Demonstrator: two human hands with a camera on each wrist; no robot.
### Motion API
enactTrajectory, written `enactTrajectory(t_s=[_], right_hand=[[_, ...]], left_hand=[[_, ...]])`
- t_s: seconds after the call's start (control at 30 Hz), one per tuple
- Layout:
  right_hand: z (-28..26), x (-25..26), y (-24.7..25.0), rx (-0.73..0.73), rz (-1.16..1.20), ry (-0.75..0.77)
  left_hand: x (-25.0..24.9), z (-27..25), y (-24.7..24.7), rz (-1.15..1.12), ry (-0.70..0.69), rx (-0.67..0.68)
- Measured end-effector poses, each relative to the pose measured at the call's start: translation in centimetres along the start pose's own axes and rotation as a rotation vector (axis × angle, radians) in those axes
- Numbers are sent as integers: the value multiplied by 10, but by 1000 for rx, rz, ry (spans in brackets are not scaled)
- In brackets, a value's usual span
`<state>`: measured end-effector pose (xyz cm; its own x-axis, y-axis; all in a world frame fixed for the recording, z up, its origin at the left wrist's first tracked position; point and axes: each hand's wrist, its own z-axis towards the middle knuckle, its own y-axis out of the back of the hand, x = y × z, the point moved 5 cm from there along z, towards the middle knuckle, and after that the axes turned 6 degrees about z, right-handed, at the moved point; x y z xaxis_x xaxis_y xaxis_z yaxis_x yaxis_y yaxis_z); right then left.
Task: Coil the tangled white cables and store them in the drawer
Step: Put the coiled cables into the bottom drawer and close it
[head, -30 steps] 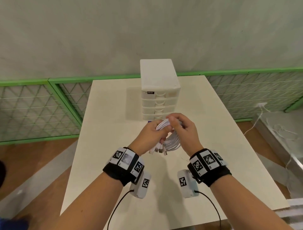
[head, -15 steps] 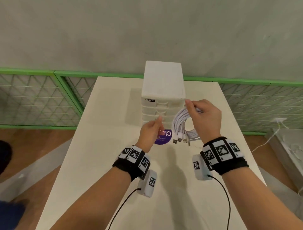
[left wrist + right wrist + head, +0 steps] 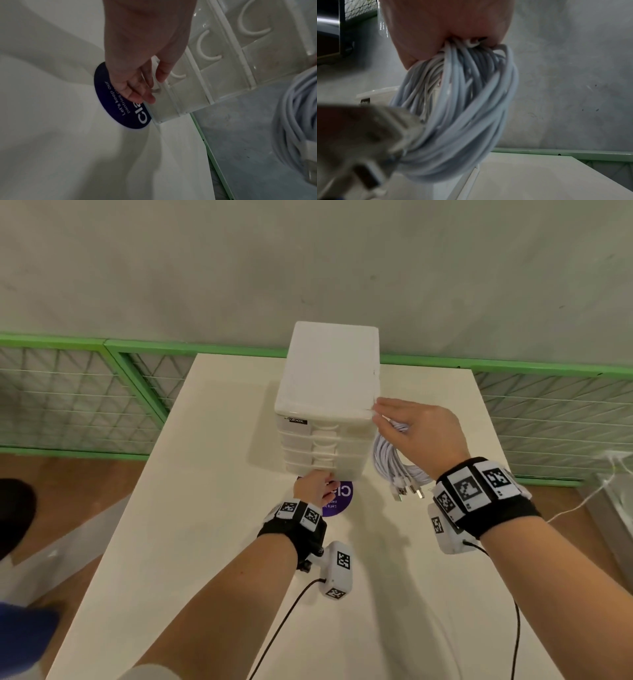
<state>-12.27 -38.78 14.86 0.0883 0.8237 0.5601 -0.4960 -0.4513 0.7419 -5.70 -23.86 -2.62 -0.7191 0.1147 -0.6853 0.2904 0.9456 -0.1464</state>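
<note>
Nearby, purple sticker [image 3: 339,498] under L hand [image 3: 313,486] fingers pinching drawer [image 3: 164,97], R hand [image 3: 419,436] gripping cables [image 3: 390,462].

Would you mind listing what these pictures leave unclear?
- Purple sticker: wording partly covered by the left hand and the drawer unit, head and left-wrist views.
- Cable plugs: blurred in the right-wrist view.
- Right hand: its fingers around the cable coil are hidden, head view.
</note>
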Motion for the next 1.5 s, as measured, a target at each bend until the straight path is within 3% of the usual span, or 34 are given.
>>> enactTrajectory(t_s=[0.13, 0.27, 0.4, 0.53, 0.83, 1.23, 1.5], right_hand=[[-1, -4, -5, 13, 41, -55], [-4, -4, -10, -41, 51, -60], [-6, -5, -12, -72, 63, -73], [-6, -2, -14, -74, 62, -101], [-5, 13, -15, -18, -97, -174], [-8, 22, -21, -14, -267, -235], [-12, 27, -20, -38, -241, -228]], left_hand=[[8, 12, 10, -37, 24, -100], [9, 15, 9, -165, 37, -30], [10, 12, 6, -103, 51, 15], [11, 20, 14, -104, 21, -101], [30, 0, 28, 97, 93, -6], [74, -36, 57, 108, 107, 109], [78, -45, 62, 136, 89, 105]])
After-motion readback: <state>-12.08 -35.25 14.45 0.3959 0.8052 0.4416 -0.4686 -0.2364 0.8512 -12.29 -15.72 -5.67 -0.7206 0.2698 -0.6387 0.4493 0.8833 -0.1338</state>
